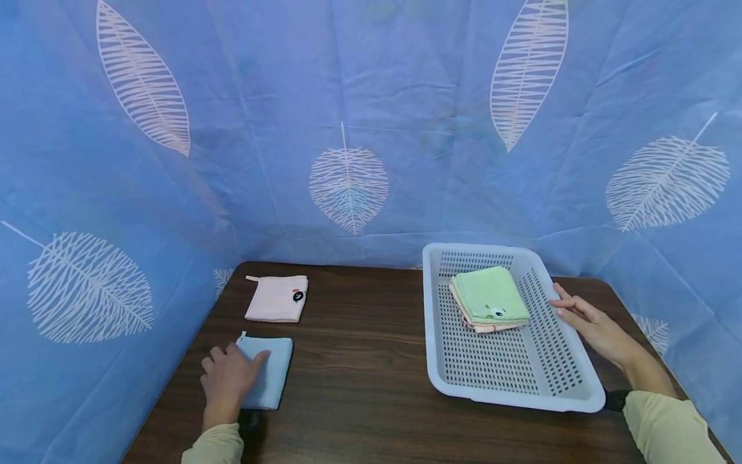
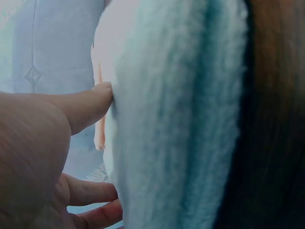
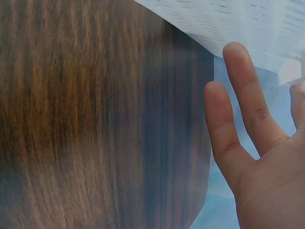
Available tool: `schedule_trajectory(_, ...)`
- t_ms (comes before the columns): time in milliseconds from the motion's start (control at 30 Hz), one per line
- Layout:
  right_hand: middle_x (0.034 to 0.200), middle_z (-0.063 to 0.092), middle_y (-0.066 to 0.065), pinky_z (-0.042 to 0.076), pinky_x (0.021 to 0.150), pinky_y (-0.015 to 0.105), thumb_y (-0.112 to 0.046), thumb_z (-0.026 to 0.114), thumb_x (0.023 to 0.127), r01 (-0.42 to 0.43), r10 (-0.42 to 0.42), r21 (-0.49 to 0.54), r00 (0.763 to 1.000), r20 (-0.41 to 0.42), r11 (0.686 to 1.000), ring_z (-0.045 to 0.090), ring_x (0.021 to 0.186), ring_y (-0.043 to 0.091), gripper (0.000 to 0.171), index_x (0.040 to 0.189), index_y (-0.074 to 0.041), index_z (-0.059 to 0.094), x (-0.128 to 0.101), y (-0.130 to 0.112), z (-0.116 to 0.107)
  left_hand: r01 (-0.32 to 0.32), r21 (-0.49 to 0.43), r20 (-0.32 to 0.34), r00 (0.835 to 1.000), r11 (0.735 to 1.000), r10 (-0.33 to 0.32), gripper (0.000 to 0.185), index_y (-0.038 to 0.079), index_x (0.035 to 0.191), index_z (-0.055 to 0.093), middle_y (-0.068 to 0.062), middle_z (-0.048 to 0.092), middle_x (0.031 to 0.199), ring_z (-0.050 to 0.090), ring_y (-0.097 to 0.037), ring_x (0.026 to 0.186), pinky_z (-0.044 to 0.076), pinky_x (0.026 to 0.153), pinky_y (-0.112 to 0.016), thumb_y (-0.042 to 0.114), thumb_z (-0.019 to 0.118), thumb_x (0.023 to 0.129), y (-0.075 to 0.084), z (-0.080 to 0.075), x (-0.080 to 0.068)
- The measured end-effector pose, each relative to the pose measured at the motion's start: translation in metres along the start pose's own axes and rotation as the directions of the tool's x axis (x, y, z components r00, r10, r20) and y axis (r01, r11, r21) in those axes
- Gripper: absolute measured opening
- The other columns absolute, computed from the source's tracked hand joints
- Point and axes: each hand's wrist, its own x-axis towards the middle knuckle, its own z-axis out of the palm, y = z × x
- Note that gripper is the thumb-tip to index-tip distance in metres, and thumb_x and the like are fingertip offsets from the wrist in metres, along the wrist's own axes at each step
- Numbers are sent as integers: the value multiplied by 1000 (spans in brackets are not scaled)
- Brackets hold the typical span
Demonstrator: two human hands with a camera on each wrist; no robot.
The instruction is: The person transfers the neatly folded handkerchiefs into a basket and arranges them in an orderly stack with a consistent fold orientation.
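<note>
The person's left hand [image 1: 228, 377] lay flat on a folded light-blue terry cloth [image 1: 268, 370] near the front left of the dark brown wooden table [image 1: 359, 361]. Its fingers were relaxed and fairly straight, the thumb reaching across the cloth's top, pressing rather than grasping. In the left wrist view, the fingers [image 2: 88, 107] touched the fuzzy edge of that blue cloth [image 2: 176, 119], with the wood grain showing on the far side.

The right hand [image 1: 591, 322] rested against the outer right rim of a white perforated plastic basket [image 1: 556, 386], fingers extended and loose, holding nothing. The right wrist view showed straight fingers [image 3: 228, 129] just beside the basket's underside [image 3: 238, 21], above the table's rounded corner.

Inside the basket, towards its far end, sat a small stack of folded cloths: a pale green one [image 1: 489, 298] on top, with a pinkish one [image 1: 487, 327] peeking out beneath.

Behind the blue cloth, near the table's far left edge, lay a folded pale pink cloth with a small dark emblem [image 1: 277, 299], apart from the blue one.

Both arms wore pale yellow sleeves [image 1: 666, 425]. A blue fabric backdrop printed with white leaf shapes [image 1: 348, 187] surrounded the table on three sides.
</note>
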Motion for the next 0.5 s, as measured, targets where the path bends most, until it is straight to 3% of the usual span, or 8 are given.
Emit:
schedule_trajectory(100,160,-2,-38,20,125,28,-36,43,110,17,-17,-20,1000,-3,1000,4,137,-27,49,147,-3,42,-2,-1,0,0,3,-22,1000,1000,0,92,-23,134,41,-44,37,127,36,-57,117,40,97,-71,55,66,92,-1,1,1)
schedule_trajectory(167,160,-1,-37,24,106,6,-35,43,111,26,-26,-40,1000,-4,999,5,135,-28,48,147,-3,42,-3,-2,-1,0,1,-38,999,1000,0,91,-23,132,42,-43,37,126,37,-57,117,40,97,-71,54,68,91,-1,3,1)
schedule_trajectory(200,160,-2,-37,25,103,3,-34,43,111,31,-31,-38,1000,-2,999,6,135,-28,48,147,-3,42,-3,-2,-1,0,-2,-47,999,1000,-1,90,-23,131,43,-43,38,125,37,-57,117,40,98,-71,53,69,91,-1,3,2)
schedule_trajectory(267,161,-2,-36,27,97,0,-33,43,111,37,-37,-40,999,1,999,6,134,-28,48,147,-2,42,-3,-3,-1,3,-16,-62,998,1000,-4,89,-23,130,43,-43,38,125,37,-57,117,40,98,-72,52,71,90,-1,4,2)
schedule_trajectory(300,161,-2,-36,27,87,-3,-34,42,111,35,-35,-54,999,2,998,7,133,-28,47,147,-3,42,-3,-3,-1,5,-22,-67,998,1000,-7,89,-23,130,43,-43,38,124,37,-57,116,40,98,-72,51,72,89,0,3,2)
schedule_trajectory(367,162,-3,-35,29,100,4,-34,42,111,31,-30,-46,1000,7,998,6,135,-27,48,147,-3,42,-3,-3,-1,9,-36,-73,997,999,-11,87,-22,129,43,-43,38,122,37,-57,115,40,97,-72,49,73,89,0,3,2)
schedule_trajectory(433,162,-3,-35,29,119,25,-33,42,111,25,-25,-30,1000,11,999,4,137,-25,48,148,-3,41,-3,-3,-1,12,-54,-71,997,998,-16,87,-22,129,42,-43,38,121,37,-57,115,40,96,-72,48,74,89,-1,3,2)
schedule_trajectory(500,161,-3,-36,31,118,27,-34,42,111,22,-21,-39,1000,12,999,5,137,-26,47,148,-4,41,-3,-2,-1,13,-66,-64,998,998,-17,87,-22,129,42,-43,39,120,37,-57,115,40,96,-72,48,74,88,-1,2,2)
